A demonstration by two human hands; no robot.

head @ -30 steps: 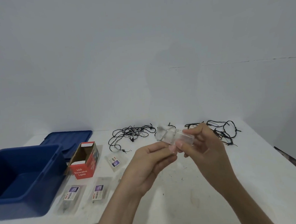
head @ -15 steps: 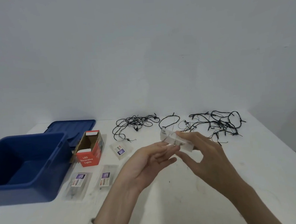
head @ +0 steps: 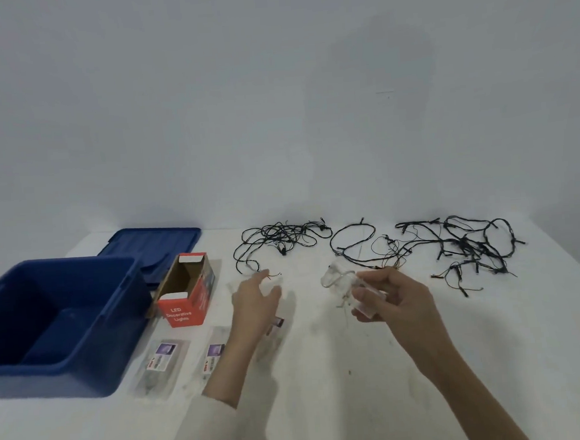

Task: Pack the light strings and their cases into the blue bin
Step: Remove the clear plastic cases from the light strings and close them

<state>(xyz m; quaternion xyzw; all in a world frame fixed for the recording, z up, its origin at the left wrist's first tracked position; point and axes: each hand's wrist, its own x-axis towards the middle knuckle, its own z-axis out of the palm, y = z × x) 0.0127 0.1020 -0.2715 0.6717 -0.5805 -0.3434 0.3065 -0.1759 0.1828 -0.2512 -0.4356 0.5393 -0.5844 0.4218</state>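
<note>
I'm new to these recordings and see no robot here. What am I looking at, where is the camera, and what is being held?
There is no machine: a person works with bare hands, and the picture comes from a camera worn on their head, looking forward and down. The right hand pinches a small clear plastic case with thin wire trailing from it. The left hand is open and holds nothing, above the white table. At the left stands a deep blue plastic bin, nothing visible inside, with its flat blue lid behind it. Beside it lies an open red cardboard box marked LED Decorative Lights, and flat clear labelled packets. Tangled black light strings lie along the far edge.
</note>
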